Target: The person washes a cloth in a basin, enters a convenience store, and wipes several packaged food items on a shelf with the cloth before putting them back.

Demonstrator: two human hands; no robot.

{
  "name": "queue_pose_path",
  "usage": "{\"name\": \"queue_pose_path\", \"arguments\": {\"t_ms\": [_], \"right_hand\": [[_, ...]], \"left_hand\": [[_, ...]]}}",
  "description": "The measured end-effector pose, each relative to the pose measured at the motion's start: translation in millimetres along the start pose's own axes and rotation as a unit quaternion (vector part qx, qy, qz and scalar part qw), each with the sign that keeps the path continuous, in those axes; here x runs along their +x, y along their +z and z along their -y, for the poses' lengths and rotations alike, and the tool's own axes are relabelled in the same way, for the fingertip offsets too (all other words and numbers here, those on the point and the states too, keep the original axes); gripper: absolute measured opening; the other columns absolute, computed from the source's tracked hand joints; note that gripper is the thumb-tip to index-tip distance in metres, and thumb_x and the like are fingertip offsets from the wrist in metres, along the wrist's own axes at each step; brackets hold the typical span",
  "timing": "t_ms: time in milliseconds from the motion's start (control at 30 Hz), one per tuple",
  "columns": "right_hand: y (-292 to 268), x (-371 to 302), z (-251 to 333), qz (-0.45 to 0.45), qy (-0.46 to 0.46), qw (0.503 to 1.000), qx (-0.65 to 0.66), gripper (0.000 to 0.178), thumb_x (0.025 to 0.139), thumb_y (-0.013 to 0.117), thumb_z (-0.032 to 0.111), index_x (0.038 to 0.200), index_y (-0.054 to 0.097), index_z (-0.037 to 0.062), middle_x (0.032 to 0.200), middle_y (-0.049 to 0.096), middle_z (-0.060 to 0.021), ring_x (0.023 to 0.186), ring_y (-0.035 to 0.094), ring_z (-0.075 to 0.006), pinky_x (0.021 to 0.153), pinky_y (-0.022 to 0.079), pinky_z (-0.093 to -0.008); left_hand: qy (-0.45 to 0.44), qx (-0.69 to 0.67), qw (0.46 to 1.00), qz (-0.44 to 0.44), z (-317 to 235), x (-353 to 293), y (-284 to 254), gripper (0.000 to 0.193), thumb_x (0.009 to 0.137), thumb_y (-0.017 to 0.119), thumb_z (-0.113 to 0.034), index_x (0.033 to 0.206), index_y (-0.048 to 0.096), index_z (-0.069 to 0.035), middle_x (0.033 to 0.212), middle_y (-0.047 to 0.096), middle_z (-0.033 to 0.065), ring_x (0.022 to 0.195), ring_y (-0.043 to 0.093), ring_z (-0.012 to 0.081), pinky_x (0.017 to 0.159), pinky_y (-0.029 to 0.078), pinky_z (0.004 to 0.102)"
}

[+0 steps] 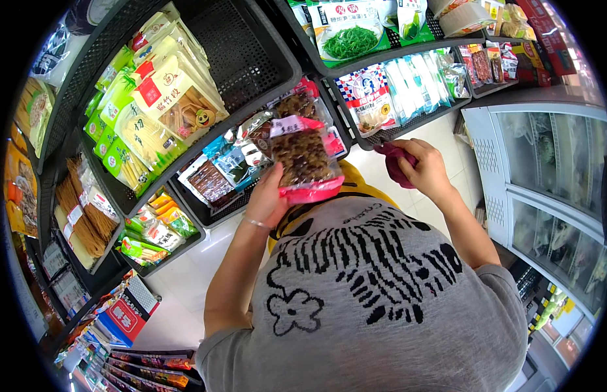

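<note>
My left hand (270,196) grips a clear, pink-edged bag of dark brown dried food (302,157) by its lower left side, holding it up in front of the shelf. Which dried food it is, I cannot tell. A similar pink-edged bag (295,103) sits behind it in the black basket. Over to the right, my right hand (424,171) is closed round a crumpled dark purple cloth (398,164). That hand hangs over the floor, below a basket with a checkered-top bag (369,98).
Black plastic baskets (251,46) hold packaged dried foods, among them bean-curd stick bags (179,95) and a green seaweed pack (350,36). Bundles of brown noodles (87,209) lie at left. A glass-door fridge (545,170) stands at right, and a red-and-blue box (123,317) at lower left.
</note>
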State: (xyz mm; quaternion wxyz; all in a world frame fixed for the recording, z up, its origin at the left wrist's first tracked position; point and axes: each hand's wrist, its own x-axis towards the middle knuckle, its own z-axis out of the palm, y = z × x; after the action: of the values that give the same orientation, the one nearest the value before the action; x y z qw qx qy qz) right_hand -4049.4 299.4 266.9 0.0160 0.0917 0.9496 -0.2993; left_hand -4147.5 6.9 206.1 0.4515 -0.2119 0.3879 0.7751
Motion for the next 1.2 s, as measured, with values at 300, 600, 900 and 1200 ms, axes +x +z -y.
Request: {"name": "queue_pose_path", "arguments": {"t_ms": [300, 600, 900, 1200], "right_hand": [[6.8, -19.8, -5.5, -0.031, 0.018, 0.999, 0.019, 0.024, 0.072, 0.057, 0.009, 0.096, 0.062, 0.0071, 0.077, 0.059, -0.0122, 0.073, 0.057, -0.0302, 0.067, 0.047, -0.037], [14.8, -25.4, -7.5, -0.027, 0.019, 0.999, 0.039, 0.025, 0.069, 0.058, 0.002, 0.094, 0.063, 0.0055, 0.077, 0.059, -0.0124, 0.07, 0.057, -0.0291, 0.065, 0.047, -0.0352], [11.0, -18.9, -0.3, -0.012, 0.01, 0.999, 0.043, 0.025, 0.07, 0.058, 0.003, 0.095, 0.062, 0.0052, 0.079, 0.06, -0.0123, 0.072, 0.058, -0.0288, 0.066, 0.048, -0.0345], [13.5, -2.4, 26.5, -0.012, -0.055, 0.996, 0.076, 0.024, 0.072, 0.056, -0.001, 0.096, 0.061, 0.0002, 0.079, 0.059, -0.0145, 0.07, 0.057, -0.0262, 0.065, 0.046, -0.0313]], "left_hand": [[0.078, 0.226, 0.956, -0.169, 15.0, 122.1, -14.5, 0.054, 0.088, 0.048, -0.044, 0.125, 0.041, -0.005, 0.12, 0.052, 0.0131, 0.095, 0.056, 0.0346, 0.077, 0.05, 0.0432], [0.102, 0.792, 0.558, -0.226, -11.0, 105.3, -23.7, 0.041, 0.089, 0.043, -0.038, 0.09, 0.059, 0.0, 0.082, 0.063, 0.0216, 0.079, 0.061, 0.037, 0.07, 0.049, 0.0444], [0.605, 0.482, 0.449, -0.447, -157.4, 27.3, -71.0, 0.046, 0.076, 0.068, -0.021, 0.11, 0.047, 0.003, 0.089, 0.058, 0.0174, 0.084, 0.056, 0.0327, 0.078, 0.045, 0.0394], [0.393, 0.506, 0.701, -0.313, -206.4, 48.4, -126.3, 0.067, 0.063, 0.077, -0.043, 0.103, 0.052, 0.004, 0.085, 0.063, 0.0164, 0.075, 0.061, 0.0216, 0.065, 0.049, 0.0304]]}}
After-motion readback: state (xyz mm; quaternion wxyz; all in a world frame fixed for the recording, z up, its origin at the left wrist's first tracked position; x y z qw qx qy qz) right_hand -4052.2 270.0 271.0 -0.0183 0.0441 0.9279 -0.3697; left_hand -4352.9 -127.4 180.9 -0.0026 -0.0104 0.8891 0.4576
